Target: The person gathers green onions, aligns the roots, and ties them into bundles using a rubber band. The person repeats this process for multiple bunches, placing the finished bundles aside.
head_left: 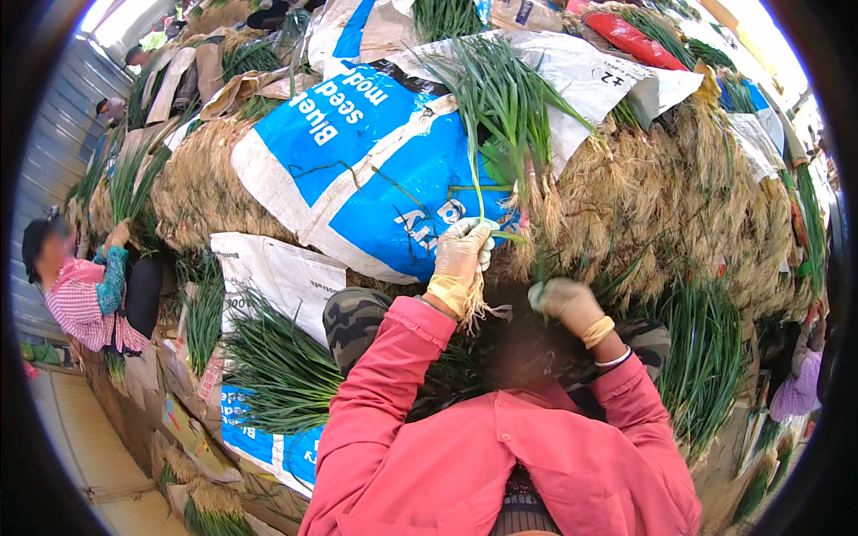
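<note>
Gloved in a pale, thin glove, my left hand (461,260) grips a green onion (478,191). Its leaf rises above my fingers and its roots hang below my palm. A bent green leaf (509,236) sticks out to the right of my fingertips. My right hand (566,305), also gloved, is blurred beside a dark green smear, so whether it holds anything is unclear. Just above my left hand, a loose bunch of green onions (519,127) lies on a blue and white plastic sack (375,147), roots towards me.
A tall stack of green onions with pale roots outward (643,208) stands before me. More green onions lie at my left (281,375) and right (704,355). One person (87,288) sits at far left, holding green onions; another (798,385) is at far right.
</note>
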### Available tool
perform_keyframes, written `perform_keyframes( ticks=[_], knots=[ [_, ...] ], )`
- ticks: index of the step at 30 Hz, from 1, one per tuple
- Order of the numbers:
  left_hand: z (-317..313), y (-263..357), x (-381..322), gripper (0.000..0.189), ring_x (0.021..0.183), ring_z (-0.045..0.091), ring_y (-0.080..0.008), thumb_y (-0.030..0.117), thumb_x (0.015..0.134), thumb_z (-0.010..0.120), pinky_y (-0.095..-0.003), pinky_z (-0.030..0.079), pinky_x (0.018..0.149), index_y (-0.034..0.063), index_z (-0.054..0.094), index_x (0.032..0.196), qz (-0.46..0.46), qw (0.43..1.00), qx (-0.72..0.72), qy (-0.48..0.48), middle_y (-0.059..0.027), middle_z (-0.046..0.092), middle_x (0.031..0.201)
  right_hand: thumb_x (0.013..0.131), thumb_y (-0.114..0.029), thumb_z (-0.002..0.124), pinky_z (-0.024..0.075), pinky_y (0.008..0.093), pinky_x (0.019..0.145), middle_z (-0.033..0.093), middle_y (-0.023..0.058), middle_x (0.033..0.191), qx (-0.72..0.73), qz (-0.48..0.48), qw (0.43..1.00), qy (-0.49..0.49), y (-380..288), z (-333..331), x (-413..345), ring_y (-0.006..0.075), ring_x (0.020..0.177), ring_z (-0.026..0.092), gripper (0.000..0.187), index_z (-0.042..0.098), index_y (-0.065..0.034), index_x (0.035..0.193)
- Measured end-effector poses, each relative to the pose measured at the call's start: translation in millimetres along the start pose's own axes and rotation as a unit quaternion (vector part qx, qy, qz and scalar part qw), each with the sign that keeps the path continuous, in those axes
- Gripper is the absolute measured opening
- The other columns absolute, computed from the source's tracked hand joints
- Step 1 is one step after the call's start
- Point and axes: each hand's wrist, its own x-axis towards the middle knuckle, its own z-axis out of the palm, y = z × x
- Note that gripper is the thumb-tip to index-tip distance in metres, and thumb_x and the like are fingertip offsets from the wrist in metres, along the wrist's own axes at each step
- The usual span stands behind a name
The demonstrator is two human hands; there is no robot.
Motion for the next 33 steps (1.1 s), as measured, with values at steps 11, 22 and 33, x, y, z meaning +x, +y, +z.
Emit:
perform_keyframes(
  ticks=[11, 22, 33],
  knots=[
    [10, -14, -11, 0.015, 0.045, 0.049, -0.0074, 0.007, 0.091, 0.057, -0.0217, 0.039, 0.039, 0.0034, 0.055, 0.105, 0.048, 0.991, 0.104, -0.067, -0.0028, 0.059, 0.067, 0.084, -0.013, 0.066, 0.0505, 0.0359, 0.066, 0.066, 0.0169, 0.082, -0.017, -0.076, 0.989, 0.124, -13, 34, 65, 0.0330, 0.074, 0.064, 0.017, 0.067, -0.0011, 0.095],
    [-4, -12, -8, 0.024, 0.050, 0.050, -0.0082, 0.011, 0.093, 0.054, -0.0219, 0.042, 0.045, 0.0017, 0.059, 0.114, -0.121, 0.979, -0.123, -0.109, 0.0005, 0.056, 0.068, 0.089, -0.016, 0.064, 0.0499, 0.0234, 0.064, 0.070, 0.0061, 0.100, 0.075, -0.040, 0.992, 0.098, 11, 4, 43, 0.0046, 0.070, 0.056, 0.035, 0.061, -0.0028, 0.121],
    [9, -11, -4, 0.025, 0.063, 0.060, -0.0128, 0.019, 0.096, 0.053, -0.0227, 0.044, 0.050, 0.0024, 0.061, 0.112, 0.089, 0.992, 0.001, -0.084, -0.0040, 0.065, 0.080, 0.081, -0.023, 0.067, 0.0469, 0.0385, 0.056, 0.060, 0.0101, 0.071, -0.305, -0.190, 0.881, 0.308, -13, 49, 48, 0.0290, 0.066, 0.061, 0.016, 0.059, -0.0099, 0.079]
  ],
)
